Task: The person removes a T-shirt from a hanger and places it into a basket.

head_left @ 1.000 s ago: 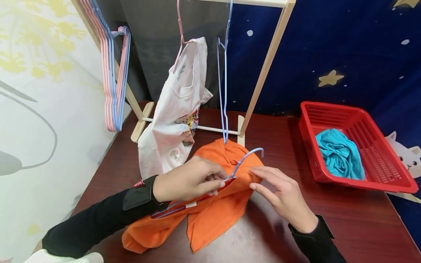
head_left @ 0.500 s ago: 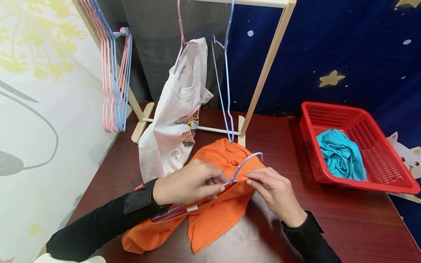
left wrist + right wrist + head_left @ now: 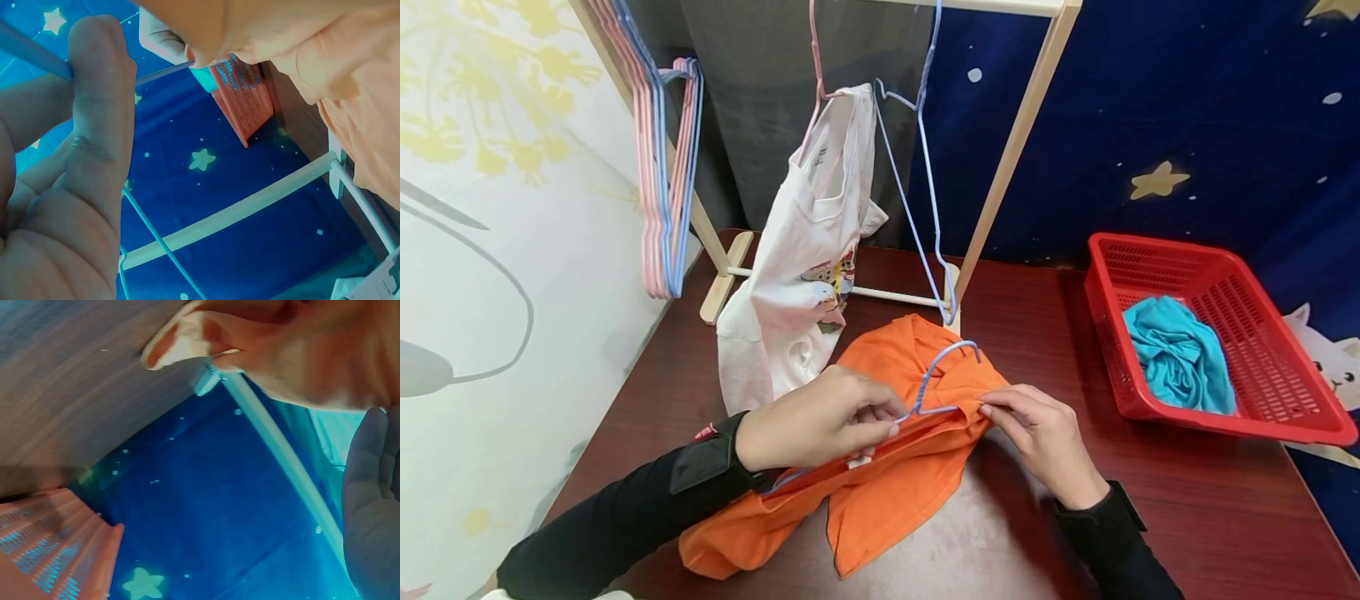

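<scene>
While left hand (image 3: 823, 419) pinches hanger (image 3: 938, 410), right hand (image 3: 1047, 442) pinches shirt (image 3: 880, 517), seemingly neckline (image 3: 925, 433); hook (image 3: 937, 357) between

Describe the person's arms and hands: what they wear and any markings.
Both arms wear black sleeves reaching the wrists. A black band crosses the left cuff, with a small red tag beside it. The right cuff is black too. The left hand and right hand are without gloves.
</scene>
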`<state>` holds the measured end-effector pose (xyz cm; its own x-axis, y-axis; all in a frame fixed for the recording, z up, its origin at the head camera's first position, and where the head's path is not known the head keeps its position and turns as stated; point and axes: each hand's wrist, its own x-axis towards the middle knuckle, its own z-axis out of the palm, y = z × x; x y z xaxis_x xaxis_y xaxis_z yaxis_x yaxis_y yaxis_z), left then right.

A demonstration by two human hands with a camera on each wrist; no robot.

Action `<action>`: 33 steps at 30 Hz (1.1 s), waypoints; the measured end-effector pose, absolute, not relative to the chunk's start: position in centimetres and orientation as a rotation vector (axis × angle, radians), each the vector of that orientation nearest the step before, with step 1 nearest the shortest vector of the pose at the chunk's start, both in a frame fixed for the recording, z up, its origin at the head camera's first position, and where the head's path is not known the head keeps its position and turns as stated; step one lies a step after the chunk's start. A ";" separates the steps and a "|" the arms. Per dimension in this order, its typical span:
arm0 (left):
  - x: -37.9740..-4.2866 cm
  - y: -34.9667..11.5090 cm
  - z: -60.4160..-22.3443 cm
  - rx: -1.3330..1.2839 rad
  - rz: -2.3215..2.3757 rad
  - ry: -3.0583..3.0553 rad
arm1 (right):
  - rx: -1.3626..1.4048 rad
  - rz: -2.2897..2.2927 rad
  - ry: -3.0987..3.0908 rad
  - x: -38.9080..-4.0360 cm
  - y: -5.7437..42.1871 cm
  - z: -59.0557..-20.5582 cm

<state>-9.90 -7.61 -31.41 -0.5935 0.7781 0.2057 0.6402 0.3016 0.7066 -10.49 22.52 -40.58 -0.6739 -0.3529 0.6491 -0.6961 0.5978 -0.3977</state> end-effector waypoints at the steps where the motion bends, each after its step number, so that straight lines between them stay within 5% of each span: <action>1: -9.9 -7.7 -31.5 1.308 1.164 2.399 | 0.818 0.881 -2.321 -10.5 22.7 -40.7; 33: -8.4 -11.9 -30.3 1.168 1.451 2.483 | 0.417 0.702 -2.501 -10.5 29.2 -41.3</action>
<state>-8.37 -11.88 -30.31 -0.7163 0.6193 0.3214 0.5839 0.2799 0.7621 -10.54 29.21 -41.34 -0.8252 -0.1519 0.5440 -0.4128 0.8195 -0.3975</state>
